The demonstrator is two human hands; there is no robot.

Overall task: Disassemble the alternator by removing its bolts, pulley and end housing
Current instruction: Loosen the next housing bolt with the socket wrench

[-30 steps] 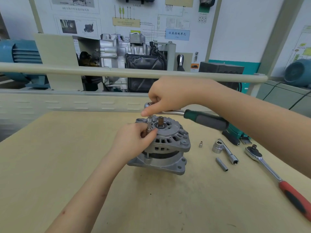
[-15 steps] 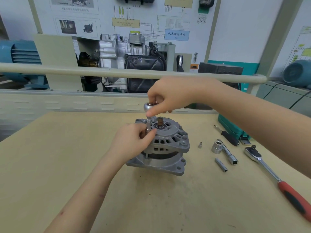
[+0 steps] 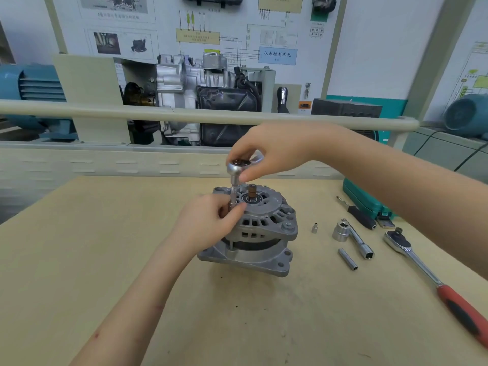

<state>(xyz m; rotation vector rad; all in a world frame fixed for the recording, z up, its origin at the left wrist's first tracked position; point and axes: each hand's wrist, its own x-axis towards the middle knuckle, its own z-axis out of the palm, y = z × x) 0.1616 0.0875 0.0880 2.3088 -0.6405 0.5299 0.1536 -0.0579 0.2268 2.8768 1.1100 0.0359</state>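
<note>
Head view shows the alternator (image 3: 257, 228) standing shaft-up at the middle of the counter (image 3: 79, 260). Left hand (image 3: 208, 223) keeps a narrow grip, pinching the socket extension (image 3: 234, 194) just beside the housing; right hand (image 3: 274, 151) curls around the ratchet head (image 3: 236, 166) on top. Cast metal, so likely heavy, rigid and stable on its flange; the ribbed housing looks the safest hold, clear of the exposed shaft (image 3: 252, 194).
</note>
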